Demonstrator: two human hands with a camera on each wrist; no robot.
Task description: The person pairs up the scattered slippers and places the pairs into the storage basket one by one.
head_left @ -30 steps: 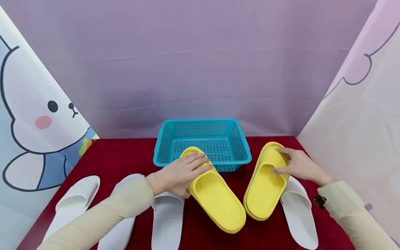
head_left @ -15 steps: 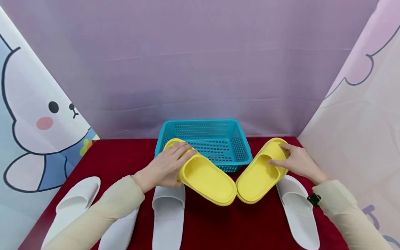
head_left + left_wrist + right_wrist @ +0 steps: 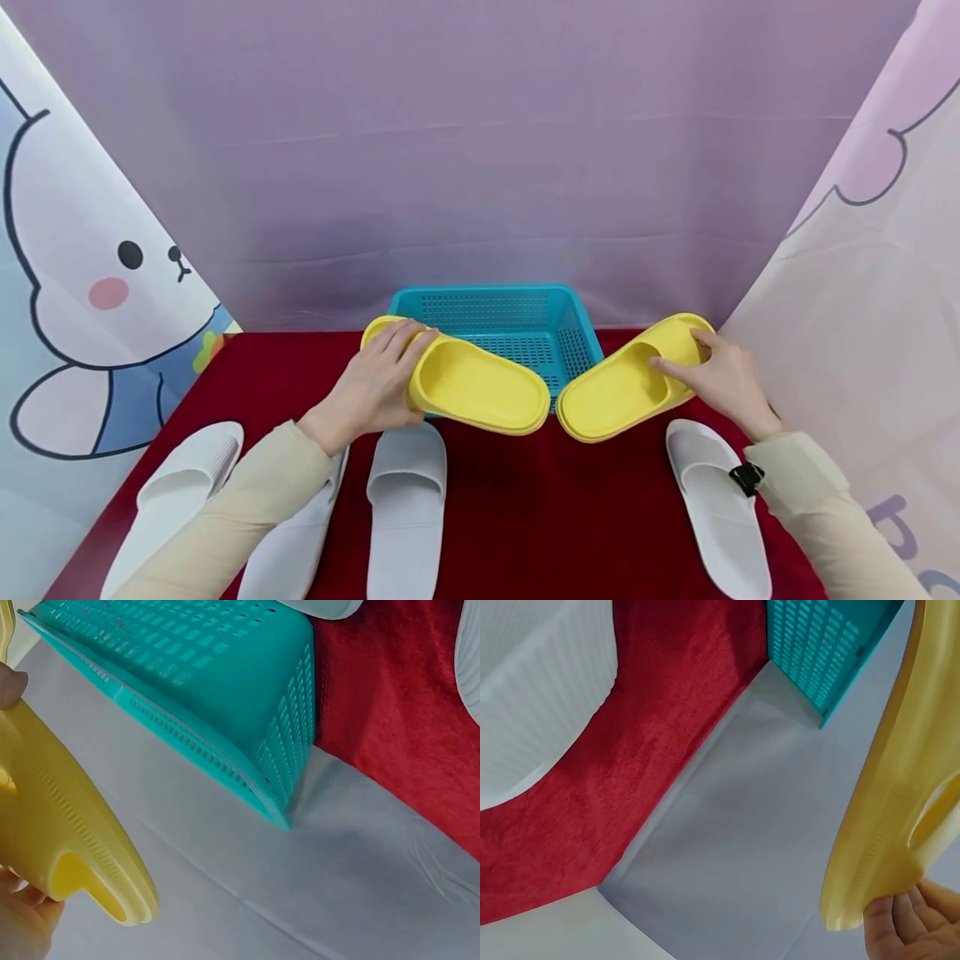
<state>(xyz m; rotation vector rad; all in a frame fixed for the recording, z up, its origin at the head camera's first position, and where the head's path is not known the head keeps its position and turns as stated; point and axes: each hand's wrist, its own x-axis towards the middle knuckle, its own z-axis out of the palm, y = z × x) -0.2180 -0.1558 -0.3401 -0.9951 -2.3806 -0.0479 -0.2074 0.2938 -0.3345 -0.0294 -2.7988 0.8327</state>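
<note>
The left hand [image 3: 371,392] clutched one yellow slipper [image 3: 480,385] by its toe and the right hand [image 3: 723,379] clutched the other yellow slipper [image 3: 622,392]. Both had risen off the red tabletop [image 3: 525,500] since a second before, heels nearly meeting over the teal basket [image 3: 517,317], apparently bound for it

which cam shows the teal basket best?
Head view: the basket shows its open top and mesh floor behind both yellow slippers. Left wrist sees only its outer side and rim; right wrist catches just a corner.

Staged booth: cartoon backdrops [image 3: 90,283], red tablecloth [image 3: 525,517]
</note>
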